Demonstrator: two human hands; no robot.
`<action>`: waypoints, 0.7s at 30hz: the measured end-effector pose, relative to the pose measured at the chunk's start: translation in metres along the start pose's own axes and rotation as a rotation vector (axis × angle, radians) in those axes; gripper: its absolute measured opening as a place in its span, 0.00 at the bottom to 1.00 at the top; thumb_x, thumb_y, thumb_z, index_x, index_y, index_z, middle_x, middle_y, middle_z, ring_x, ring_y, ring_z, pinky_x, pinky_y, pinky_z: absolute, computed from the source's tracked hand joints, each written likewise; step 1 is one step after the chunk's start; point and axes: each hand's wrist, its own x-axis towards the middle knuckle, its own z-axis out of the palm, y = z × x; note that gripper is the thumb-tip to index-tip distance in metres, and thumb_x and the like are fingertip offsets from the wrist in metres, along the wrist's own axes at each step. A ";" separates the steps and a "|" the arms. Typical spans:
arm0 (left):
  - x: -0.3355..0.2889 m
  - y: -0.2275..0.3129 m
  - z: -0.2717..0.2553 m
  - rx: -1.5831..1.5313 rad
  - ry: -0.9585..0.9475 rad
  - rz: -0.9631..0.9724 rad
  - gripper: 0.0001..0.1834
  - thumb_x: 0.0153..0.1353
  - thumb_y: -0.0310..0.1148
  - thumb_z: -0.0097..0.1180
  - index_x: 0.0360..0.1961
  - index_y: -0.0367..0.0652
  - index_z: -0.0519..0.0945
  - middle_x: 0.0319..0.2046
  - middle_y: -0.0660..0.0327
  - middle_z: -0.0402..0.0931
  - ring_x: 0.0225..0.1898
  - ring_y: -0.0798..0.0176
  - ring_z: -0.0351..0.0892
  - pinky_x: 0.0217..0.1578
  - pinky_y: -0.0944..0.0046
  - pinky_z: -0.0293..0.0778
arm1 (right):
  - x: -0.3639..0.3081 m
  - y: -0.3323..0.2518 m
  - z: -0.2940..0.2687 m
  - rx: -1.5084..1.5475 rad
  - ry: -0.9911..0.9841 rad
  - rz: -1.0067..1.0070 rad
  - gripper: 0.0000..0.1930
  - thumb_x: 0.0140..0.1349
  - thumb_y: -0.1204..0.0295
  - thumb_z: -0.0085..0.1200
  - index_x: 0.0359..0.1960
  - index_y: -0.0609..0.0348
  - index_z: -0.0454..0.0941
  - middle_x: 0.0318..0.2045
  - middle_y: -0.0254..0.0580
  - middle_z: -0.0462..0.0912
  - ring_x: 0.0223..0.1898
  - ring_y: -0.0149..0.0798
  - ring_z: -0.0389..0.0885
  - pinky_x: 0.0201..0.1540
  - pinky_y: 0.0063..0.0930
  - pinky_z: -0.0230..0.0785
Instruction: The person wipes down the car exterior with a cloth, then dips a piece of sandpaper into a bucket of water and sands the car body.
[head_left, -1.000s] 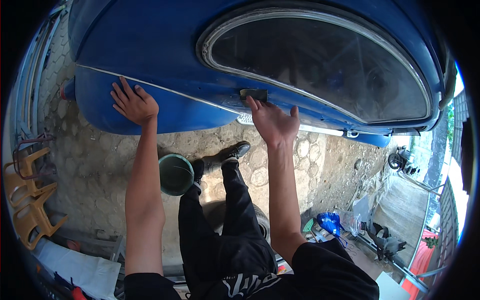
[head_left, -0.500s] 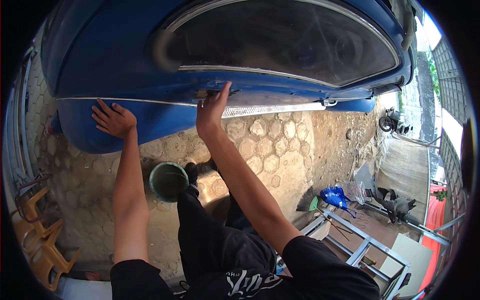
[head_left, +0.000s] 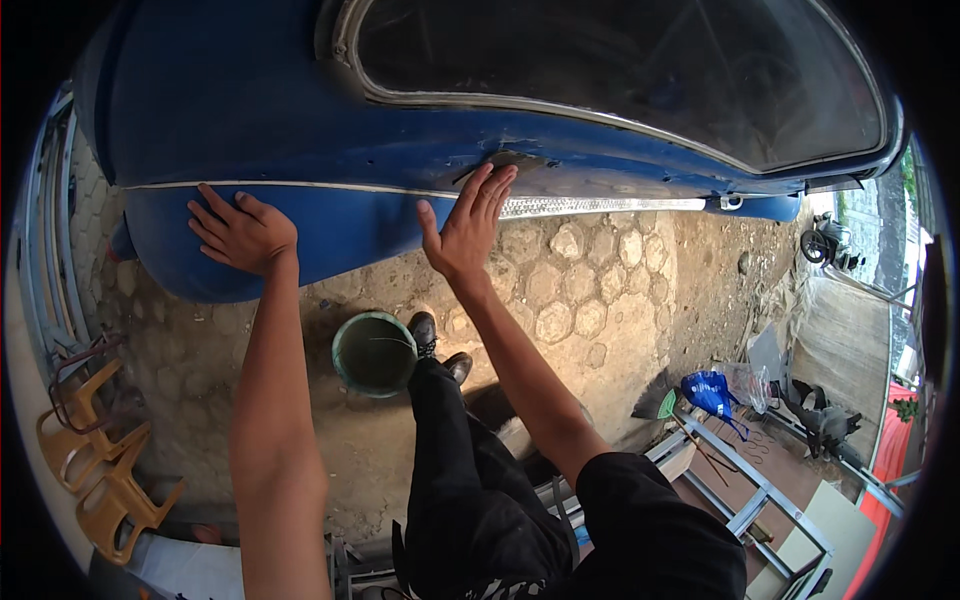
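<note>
In front of me is a blue car body (head_left: 250, 110) with a dark window (head_left: 620, 80) set in a pale metal frame. My left hand (head_left: 245, 230) lies with spread fingers on the rounded fender (head_left: 330, 215), its fingertips at the thin pale trim strip (head_left: 300, 184). Farther right, my right hand (head_left: 470, 220) is stretched out, thumb apart, with fingertips at the lower edge of a dark, ragged patch (head_left: 520, 160) in the panel below the window. Whether this patch is a hole or a loose piece I cannot tell. Neither hand visibly grips anything.
A green bucket (head_left: 375, 355) of murky water stands beside my shoe (head_left: 424, 330) on hexagonal paving (head_left: 555, 280). Tan plastic chairs (head_left: 120, 500) are at left. A metal frame (head_left: 760, 500), a broom (head_left: 655, 400) and a blue bag (head_left: 710, 392) lie at right.
My right hand has turned flatter, its fingers now extended together and the thumb out to the left. The left hand stays on the fender. The whole view has shifted.
</note>
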 end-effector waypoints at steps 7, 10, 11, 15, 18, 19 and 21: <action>-0.001 0.003 0.005 0.003 -0.004 0.008 0.31 0.69 0.47 0.31 0.73 0.53 0.55 0.72 0.52 0.49 0.74 0.48 0.43 0.71 0.40 0.39 | 0.015 0.026 -0.005 -0.066 -0.016 -0.265 0.42 0.66 0.42 0.43 0.71 0.63 0.53 0.71 0.72 0.46 0.73 0.66 0.40 0.71 0.61 0.32; -0.001 -0.003 0.005 0.008 -0.003 0.010 0.32 0.69 0.47 0.32 0.72 0.53 0.56 0.72 0.52 0.49 0.74 0.48 0.44 0.71 0.40 0.40 | 0.012 0.017 0.002 -0.071 -0.185 -0.341 0.37 0.66 0.42 0.44 0.70 0.51 0.61 0.71 0.55 0.56 0.74 0.53 0.46 0.72 0.59 0.32; 0.000 -0.005 0.002 0.014 0.001 0.006 0.32 0.69 0.47 0.33 0.72 0.52 0.56 0.72 0.52 0.50 0.74 0.48 0.44 0.71 0.40 0.40 | 0.014 0.017 0.002 -0.066 -0.287 -0.357 0.34 0.66 0.42 0.44 0.69 0.46 0.64 0.70 0.49 0.59 0.74 0.47 0.48 0.72 0.59 0.31; -0.004 0.001 0.004 0.008 -0.004 0.016 0.32 0.68 0.47 0.34 0.73 0.52 0.55 0.72 0.52 0.49 0.74 0.48 0.44 0.70 0.40 0.40 | 0.009 0.040 -0.018 -0.192 0.054 -0.084 0.37 0.67 0.44 0.44 0.71 0.55 0.59 0.72 0.58 0.52 0.75 0.56 0.42 0.72 0.61 0.28; 0.000 -0.003 0.002 0.025 -0.007 0.021 0.32 0.69 0.47 0.33 0.73 0.52 0.55 0.73 0.51 0.49 0.74 0.47 0.44 0.70 0.40 0.40 | 0.005 0.000 0.005 -0.019 -0.052 -0.179 0.39 0.68 0.44 0.41 0.72 0.58 0.54 0.72 0.64 0.46 0.75 0.59 0.38 0.72 0.60 0.20; 0.002 -0.005 0.002 0.026 -0.006 0.014 0.32 0.69 0.47 0.33 0.73 0.52 0.55 0.73 0.51 0.48 0.74 0.47 0.44 0.70 0.40 0.40 | 0.003 0.003 0.006 -0.021 -0.046 -0.177 0.39 0.68 0.44 0.41 0.72 0.58 0.54 0.72 0.64 0.46 0.75 0.59 0.38 0.72 0.60 0.20; 0.002 -0.007 0.002 0.017 0.003 0.004 0.32 0.69 0.47 0.33 0.73 0.52 0.55 0.73 0.51 0.48 0.74 0.47 0.44 0.70 0.40 0.40 | 0.001 0.014 0.013 -0.202 -0.135 -0.412 0.32 0.66 0.43 0.44 0.68 0.43 0.66 0.71 0.44 0.58 0.74 0.50 0.46 0.72 0.60 0.22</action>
